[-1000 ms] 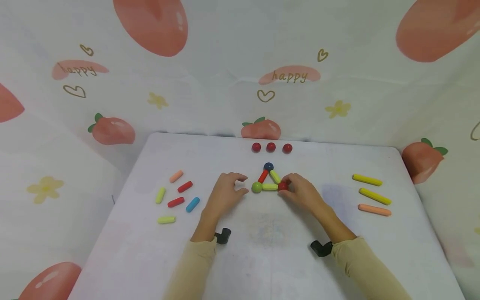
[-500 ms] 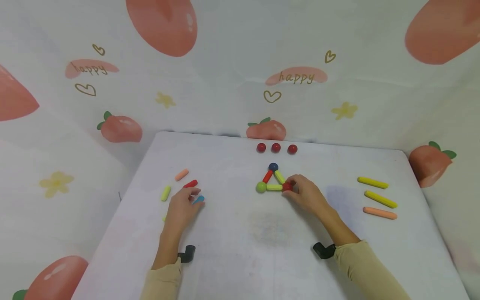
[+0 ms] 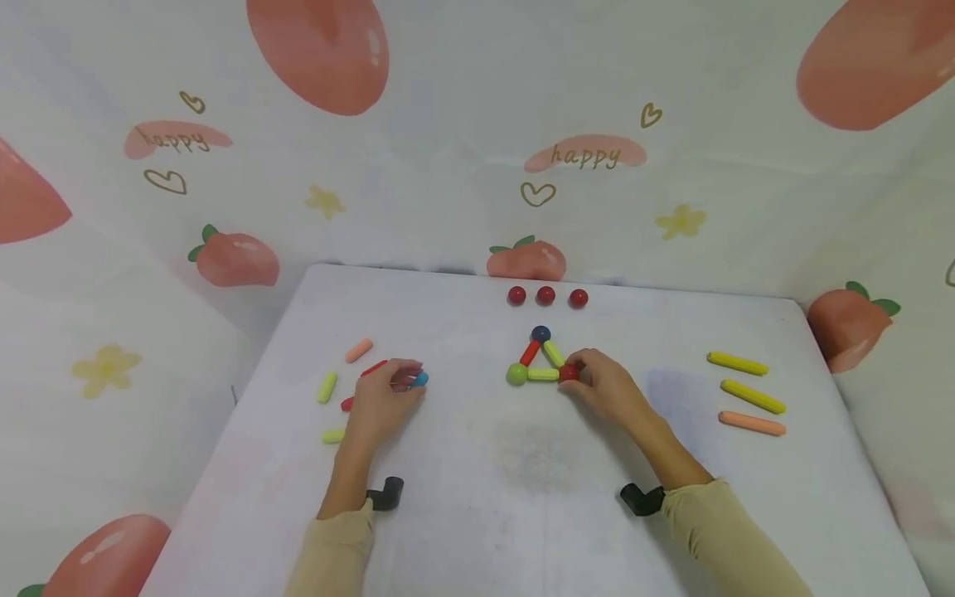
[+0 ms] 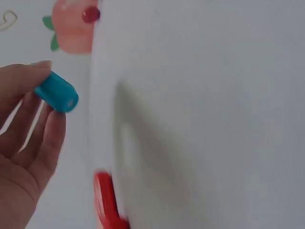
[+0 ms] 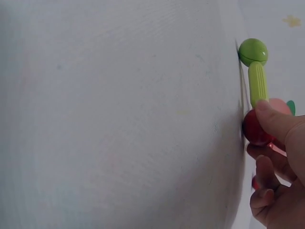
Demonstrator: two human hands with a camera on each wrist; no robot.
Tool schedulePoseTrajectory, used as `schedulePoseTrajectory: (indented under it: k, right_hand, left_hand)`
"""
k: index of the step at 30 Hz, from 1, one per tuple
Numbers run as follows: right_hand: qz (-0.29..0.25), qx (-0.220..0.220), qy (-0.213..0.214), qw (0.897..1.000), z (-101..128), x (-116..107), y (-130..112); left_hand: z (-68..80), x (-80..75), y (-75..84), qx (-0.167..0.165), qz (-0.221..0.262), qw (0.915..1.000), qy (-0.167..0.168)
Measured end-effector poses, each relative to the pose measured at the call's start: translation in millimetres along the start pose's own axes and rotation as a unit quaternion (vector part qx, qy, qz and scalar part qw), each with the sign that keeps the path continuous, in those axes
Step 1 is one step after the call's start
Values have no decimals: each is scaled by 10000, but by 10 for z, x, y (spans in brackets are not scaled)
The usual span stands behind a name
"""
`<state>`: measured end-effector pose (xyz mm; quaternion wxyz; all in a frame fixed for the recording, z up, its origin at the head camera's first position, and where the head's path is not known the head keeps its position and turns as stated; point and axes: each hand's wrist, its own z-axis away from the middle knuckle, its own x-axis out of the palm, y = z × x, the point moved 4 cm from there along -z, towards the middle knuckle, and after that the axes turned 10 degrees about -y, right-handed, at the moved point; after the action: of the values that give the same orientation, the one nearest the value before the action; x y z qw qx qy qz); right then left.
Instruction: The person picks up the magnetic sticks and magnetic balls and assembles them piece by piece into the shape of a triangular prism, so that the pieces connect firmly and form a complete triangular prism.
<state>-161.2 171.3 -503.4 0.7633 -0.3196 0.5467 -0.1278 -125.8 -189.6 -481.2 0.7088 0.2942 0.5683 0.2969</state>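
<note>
Between thumb and fingers, my left hand [image 3: 384,406] pinches a short blue rod [image 4: 58,93], lifted off the table in the left wrist view. My right hand [image 3: 608,385] grips the red ball [image 5: 257,128] at the near right corner of a flat triangle. That triangle also has a green ball [image 3: 517,375] at its near left and a dark blue ball [image 3: 540,333] at its top. Joining the balls are a red rod [image 3: 529,353] and two yellow-green rods, one of them the near rod [image 5: 258,83].
Short loose rods lie around my left hand, among them an orange rod [image 3: 359,350] and a yellow-green rod [image 3: 327,387]. Three red balls [image 3: 545,295] line the table's back. Two long yellow rods [image 3: 753,396] and a long orange rod [image 3: 752,423] lie at right.
My left hand went from beside the triangle to the loose rods on the left and picked up the blue rod. My right hand stays on the red ball.
</note>
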Motion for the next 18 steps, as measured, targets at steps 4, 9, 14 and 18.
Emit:
schedulePoseTrajectory:
  k: [4,9,14,18]
  right_hand:
    - [66,18,54,10000,0,0,4]
    - [58,-8,98,9999,9,-8,-9]
    - [8,11,100,9999,0,-6,-15]
    - [-5,33,121,9999,8,-22,0]
  left_hand:
    - [-143,202,278,527,880,9946,126]
    - [-332,603,625,1175,1506,9816,22]
    - [-487,897,792,1173,1637,9795,-111]
    - [-528,1008,834,1015,1735,9794,-215]
